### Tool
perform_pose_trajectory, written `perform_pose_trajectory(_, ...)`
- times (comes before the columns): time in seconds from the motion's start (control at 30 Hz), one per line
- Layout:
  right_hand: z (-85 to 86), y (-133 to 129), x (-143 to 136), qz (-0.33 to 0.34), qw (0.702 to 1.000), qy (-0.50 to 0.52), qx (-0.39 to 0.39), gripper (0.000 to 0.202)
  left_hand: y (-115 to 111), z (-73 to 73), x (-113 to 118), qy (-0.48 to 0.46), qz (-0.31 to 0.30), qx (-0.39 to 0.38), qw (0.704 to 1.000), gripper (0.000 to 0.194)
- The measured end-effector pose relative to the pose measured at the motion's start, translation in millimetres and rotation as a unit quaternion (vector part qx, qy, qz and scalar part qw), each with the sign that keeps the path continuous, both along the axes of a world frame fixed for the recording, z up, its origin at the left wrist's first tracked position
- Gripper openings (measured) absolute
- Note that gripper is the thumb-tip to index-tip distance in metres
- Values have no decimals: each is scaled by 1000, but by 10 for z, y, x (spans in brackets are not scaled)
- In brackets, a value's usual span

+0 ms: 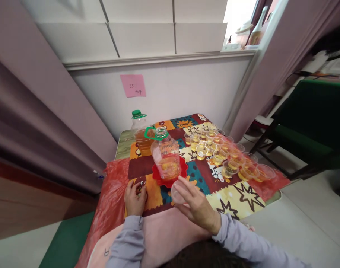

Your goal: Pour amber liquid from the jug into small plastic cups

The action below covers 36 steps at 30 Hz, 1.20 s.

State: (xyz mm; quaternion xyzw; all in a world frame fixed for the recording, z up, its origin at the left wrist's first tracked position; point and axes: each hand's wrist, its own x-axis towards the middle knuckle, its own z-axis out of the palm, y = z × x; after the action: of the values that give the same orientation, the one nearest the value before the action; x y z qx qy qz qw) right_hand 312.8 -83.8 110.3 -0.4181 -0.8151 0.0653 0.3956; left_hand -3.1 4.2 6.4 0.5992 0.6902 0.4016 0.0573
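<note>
My right hand (196, 204) holds a clear plastic cup (178, 191) just in front of the red scalloped dish (183, 167). On that dish stands an uncapped clear jug (166, 158) with a green handle and some yellow liquid low inside. My left hand (135, 197) rests on the patterned tablecloth (139, 167), fingers apart and nothing in them. Behind the open jug, to its left, is a second jug (142, 136) with a green cap and amber liquid. Several clear cups (220, 154) with yellow liquid are grouped at the right of the table.
Red plastic sheeting (108, 193) hangs over the left table edge. A white wall with a pink note (133, 85) rises behind the table. Curtains (52, 123) flank both sides. A dark green chair (312, 126) stands at the right.
</note>
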Motion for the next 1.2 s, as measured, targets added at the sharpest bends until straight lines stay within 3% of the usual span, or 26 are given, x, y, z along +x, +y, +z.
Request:
perform_pose_trajectory(0.17, -79, -42, -68, 13, 999, -24, -22, 95, -2, -13, -14, 2, 1, -2, 1000, 43)
perform_pose_trajectory(0.3, 62, -42, 186, -27, 1000, -5, 14, 109, 8, -10, -25, 4, -2, -3, 1000, 45)
perform_pose_trajectory(0.4, 194, -17, 815, -173, 982, 49, 50, 92, 19, 0, -27, 5, -4, -2, 1000, 46)
perform_pose_trajectory(0.47, 203, -23, 1438, -330, 938, 92, 56, 92, 27, 7, -27, 5, -5, -1, 1000, 47)
perform_pose_trajectory(0.53, 126, -70, 2102, -461, 875, 145, 30, 113, 36, 13, -29, 5, -6, 0, 1000, 48)
perform_pose_trajectory(0.6, -22, -142, 2668, -516, 835, 188, -24, 132, 46, 16, -32, 5, -5, 0, 1000, 49)
perform_pose_trajectory(0.7, -296, -215, 3144, -497, 842, 157, -142, 131, 59, 14, -37, 4, -1, -1, 1000, 50)
perform_pose_trajectory(0.8, -531, -175, 3222, -480, 841, 163, -191, 114, 59, 14, -41, 6, 1, -1, 1000, 49)
perform_pose_trajectory(0.93, -688, -61, 3170, -521, 808, 218, -165, 90, 46, 15, -47, 15, -1, -1, 1000, 54)
perform_pose_trajectory(1.07, -659, -54, 3210, -533, 790, 279, -119, 81, 41, 2, -56, 20, 1, -1, 1000, 55)
perform_pose_trajectory(1.2, -488, -115, 3219, -503, 815, 274, -88, 81, 51, -18, -64, 22, -2, 0, 1000, 54)
